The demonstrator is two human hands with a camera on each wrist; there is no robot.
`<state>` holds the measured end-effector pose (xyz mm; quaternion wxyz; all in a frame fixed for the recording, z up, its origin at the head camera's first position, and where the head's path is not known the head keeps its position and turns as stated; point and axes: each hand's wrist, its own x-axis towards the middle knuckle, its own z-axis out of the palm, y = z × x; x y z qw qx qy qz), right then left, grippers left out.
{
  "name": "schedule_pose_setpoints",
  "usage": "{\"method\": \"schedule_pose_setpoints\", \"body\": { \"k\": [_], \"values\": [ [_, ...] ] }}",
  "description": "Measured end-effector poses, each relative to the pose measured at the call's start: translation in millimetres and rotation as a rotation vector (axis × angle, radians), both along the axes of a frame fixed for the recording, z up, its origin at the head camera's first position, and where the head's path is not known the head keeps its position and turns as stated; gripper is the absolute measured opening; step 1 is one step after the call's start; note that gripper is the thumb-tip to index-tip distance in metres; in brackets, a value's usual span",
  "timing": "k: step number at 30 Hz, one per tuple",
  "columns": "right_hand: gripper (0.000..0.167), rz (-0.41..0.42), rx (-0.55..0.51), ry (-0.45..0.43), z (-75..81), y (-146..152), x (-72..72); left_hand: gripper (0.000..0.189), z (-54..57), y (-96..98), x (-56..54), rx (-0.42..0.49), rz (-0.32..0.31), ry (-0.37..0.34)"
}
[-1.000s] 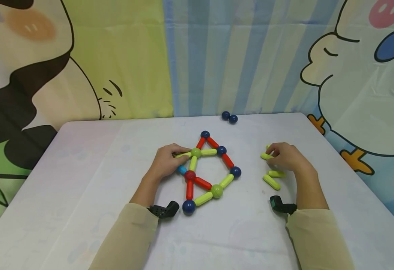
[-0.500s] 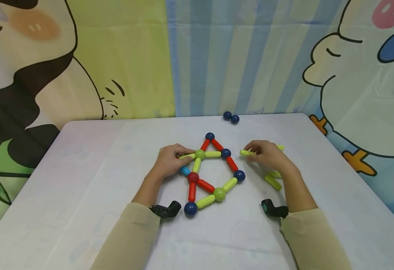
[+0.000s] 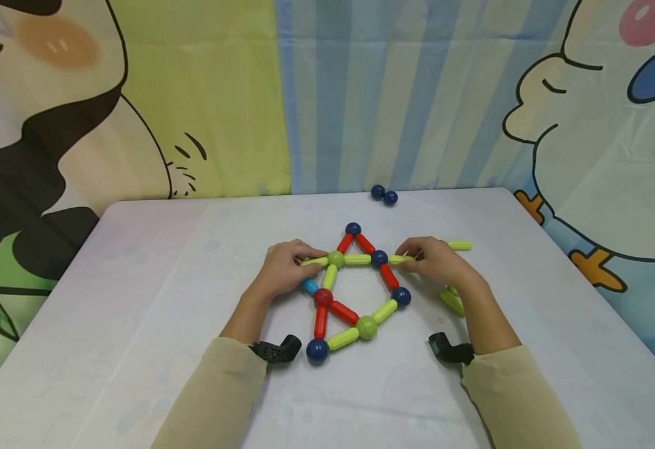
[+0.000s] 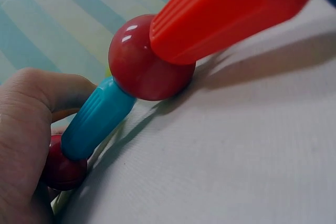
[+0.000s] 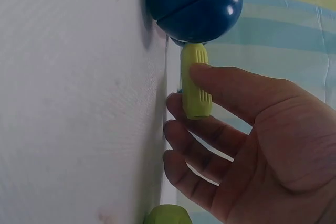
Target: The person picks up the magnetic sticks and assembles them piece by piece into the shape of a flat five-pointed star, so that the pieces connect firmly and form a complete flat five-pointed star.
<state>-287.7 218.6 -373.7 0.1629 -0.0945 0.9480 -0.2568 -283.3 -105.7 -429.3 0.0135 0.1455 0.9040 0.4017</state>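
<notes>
A flat frame of coloured rods and balls lies mid-table, with red, yellow-green and blue rods. At its left, my left hand (image 3: 287,267) pinches a yellow-green rod (image 3: 314,260) that meets a green ball (image 3: 335,259). Beside that hand, a blue rod (image 4: 97,119) joins a red ball (image 4: 147,59) to a second red ball (image 4: 65,163), partly hidden by the hand. My right hand (image 3: 436,259) pinches another yellow-green rod (image 5: 196,85) between thumb and fingers. Its far end meets a dark blue ball (image 3: 379,258) on the frame's right side.
Loose yellow-green rods lie near my right hand: one rod (image 3: 460,246) behind it and another rod (image 3: 452,303) partly under the wrist. Two dark blue balls (image 3: 390,198) sit at the table's back edge. A printed cloth (image 3: 339,93) hangs behind the white table (image 3: 153,299).
My right hand has picked up a yellow-green rod from the loose ones and carried it left to the dark blue ball. The frame has shifted slightly right; my left hand keeps its grip.
</notes>
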Motion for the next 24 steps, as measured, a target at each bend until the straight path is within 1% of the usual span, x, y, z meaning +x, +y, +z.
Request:
{"method": "schedule_pose_setpoints", "body": {
  "k": [5,14,18,24],
  "values": [
    [0.028,-0.004,0.002,-0.002,-0.7,0,0.4,0.029,-0.8,-0.1,0.8,-0.006,0.0,0.002],
    [0.027,-0.014,0.009,-0.021,-0.2,1,0.9,0.028,1.2,-0.3,2.5,-0.001,-0.004,0.0],
    [0.031,-0.011,0.024,-0.043,5.0,6,1.8,0.029,1.2,-0.3,1.5,-0.001,-0.007,0.003],
    [0.037,-0.01,0.032,-0.074,20.0,25,6.7,0.029,0.7,-0.4,1.4,0.008,-0.007,0.0]
  ]
}}
